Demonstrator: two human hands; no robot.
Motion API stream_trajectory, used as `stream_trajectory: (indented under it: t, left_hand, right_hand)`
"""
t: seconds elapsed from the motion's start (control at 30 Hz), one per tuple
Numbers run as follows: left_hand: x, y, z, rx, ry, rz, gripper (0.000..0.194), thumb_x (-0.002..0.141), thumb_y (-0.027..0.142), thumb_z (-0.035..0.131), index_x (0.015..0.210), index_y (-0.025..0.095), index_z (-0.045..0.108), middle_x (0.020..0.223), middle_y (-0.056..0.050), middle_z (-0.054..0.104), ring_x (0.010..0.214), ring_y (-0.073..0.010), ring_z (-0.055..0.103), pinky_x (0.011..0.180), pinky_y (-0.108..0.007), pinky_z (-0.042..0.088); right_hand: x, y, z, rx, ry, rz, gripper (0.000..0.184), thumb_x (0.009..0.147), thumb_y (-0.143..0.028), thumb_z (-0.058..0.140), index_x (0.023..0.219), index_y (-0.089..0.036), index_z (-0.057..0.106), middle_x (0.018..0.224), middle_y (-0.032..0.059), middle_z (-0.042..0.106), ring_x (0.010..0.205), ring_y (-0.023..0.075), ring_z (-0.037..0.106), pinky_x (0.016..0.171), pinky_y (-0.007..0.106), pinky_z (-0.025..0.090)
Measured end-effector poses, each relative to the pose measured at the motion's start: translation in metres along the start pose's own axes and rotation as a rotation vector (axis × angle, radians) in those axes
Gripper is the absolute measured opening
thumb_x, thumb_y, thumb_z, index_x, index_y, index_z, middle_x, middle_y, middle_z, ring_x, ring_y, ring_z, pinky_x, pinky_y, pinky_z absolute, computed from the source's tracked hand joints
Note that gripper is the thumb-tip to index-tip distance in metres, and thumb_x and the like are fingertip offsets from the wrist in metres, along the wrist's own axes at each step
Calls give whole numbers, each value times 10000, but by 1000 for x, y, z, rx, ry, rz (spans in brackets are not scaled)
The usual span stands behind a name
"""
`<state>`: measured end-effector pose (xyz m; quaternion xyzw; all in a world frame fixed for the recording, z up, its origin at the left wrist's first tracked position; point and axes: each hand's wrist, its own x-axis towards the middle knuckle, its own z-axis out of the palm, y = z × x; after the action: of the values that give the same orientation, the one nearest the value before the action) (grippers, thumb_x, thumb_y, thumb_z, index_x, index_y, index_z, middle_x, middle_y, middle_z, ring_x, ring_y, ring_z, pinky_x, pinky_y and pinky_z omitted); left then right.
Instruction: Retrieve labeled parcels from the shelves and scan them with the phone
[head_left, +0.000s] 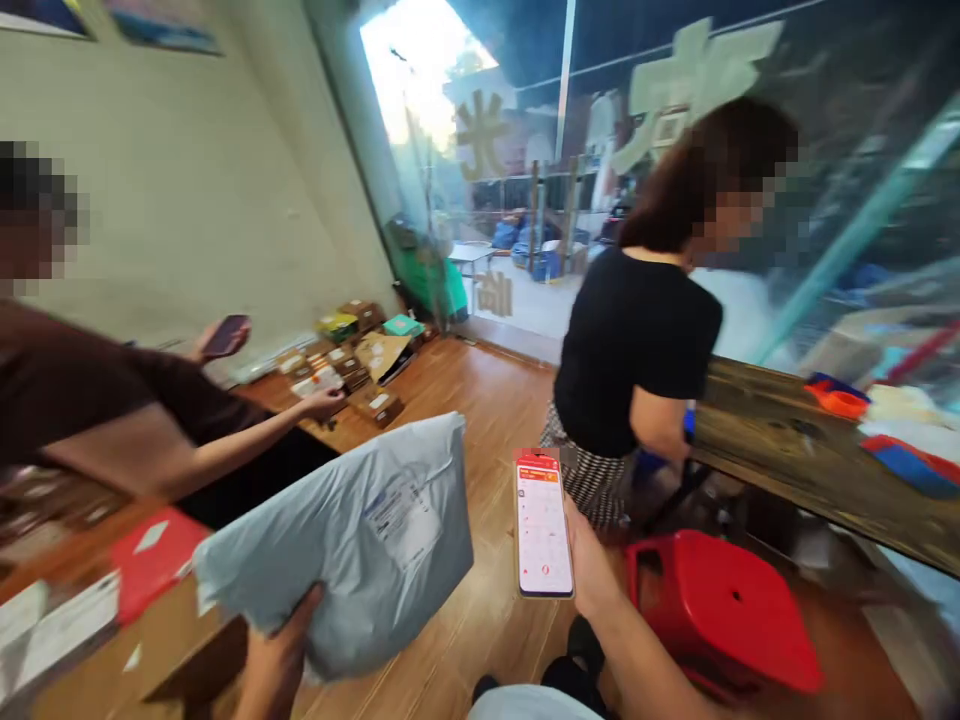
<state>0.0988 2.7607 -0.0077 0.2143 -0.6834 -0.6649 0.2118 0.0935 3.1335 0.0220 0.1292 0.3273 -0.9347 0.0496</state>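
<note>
Left hand (281, 640): from my end I see it gripping the lower edge of the grey parcel (337, 560), thumb on the near face, the other fingers hidden from me
Grey parcel: held up at a tilt above the floor (491, 400), left of the phone (545, 530) and apart from it, its paper label (405, 515) facing me
Right hand (594, 570): curled around the right edge of the phone, most fingers out of my sight behind it
Phone: upright, lit screen towards me, red band across the top, the small text too fine for me to read
Red stool (739, 610): just beside the right forearm, below the wooden surface (765, 420)
Person in black (637, 330): bent beside that surface, in front of the window (525, 110)
Person in brown (97, 390): at my left, one hand around a dark phone (227, 337), the other near small boxes (375, 403); whether it touches them I cannot tell
Red packet (154, 560): lower left, near the parcel's left end
</note>
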Motion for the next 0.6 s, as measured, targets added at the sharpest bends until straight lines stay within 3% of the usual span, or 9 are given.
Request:
stream_trajectory:
  t: [0.07,0.2,0.4,0.6]
  left_hand:
    - [13,6,-18,-110,48,-74,760,518,358,848,1208,205,569,1312,-100,578,1325,-339,420,1146,-504,269]
    - [29,9,-51,-252,87,-191,802,398,365,879,1130,168,617,1138,-113,679,1256,-370,491,1098,-508,350]
    - [38,0,-80,-330,50,-195,773,373,416,886,1072,192,644,1106,-85,695,1223,-351,524,1061,-452,400]
    - [41,-3,-95,-401,49,-233,746,341,413,896,1009,187,652,988,-62,714,1079,-309,614,961,-404,474]
  right_hand:
    - [-6,21,22,-18,-58,158,460,853,-522,570,1167,-188,616,921,78,760,774,250,722,696,362,559]
    - [-22,46,69,-68,-193,357,430,891,-541,506,1065,-185,672,856,64,754,737,240,718,696,353,556]
    - [-37,72,128,-86,-486,462,441,944,-543,398,1038,-214,677,901,67,746,761,231,718,702,378,563]
    - [-51,98,172,-179,-709,476,437,967,-535,326,1170,-218,548,1026,108,715,811,244,715,731,405,553]
